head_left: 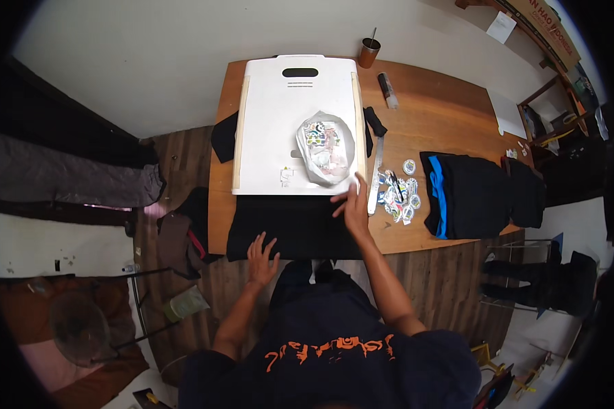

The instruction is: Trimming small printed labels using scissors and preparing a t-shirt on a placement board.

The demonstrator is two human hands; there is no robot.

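My left hand (260,262) lies with fingers spread at the near edge of a black cloth (300,221), which looks like a garment. Over most of that cloth rests a white flat board (266,129) with a dark handle slot at its far end. On the board's right part stands an open clear plastic bag (312,172) holding colourful printed pieces. Just below the bag, at the board's near right corner, hovers my right hand (352,208), its fingers apart and nothing in them. I cannot tell whether it touches the board. Black fabric (224,140) sticks out past the board's sides.
Right of the board are a ruler (373,194), a pile of cut stickers (397,199) with dark scissors on it, and folded black garments (467,198) with a blue strip. A dark tube (387,90) and brown cup (369,54) stand farther back on the wooden table (436,102).
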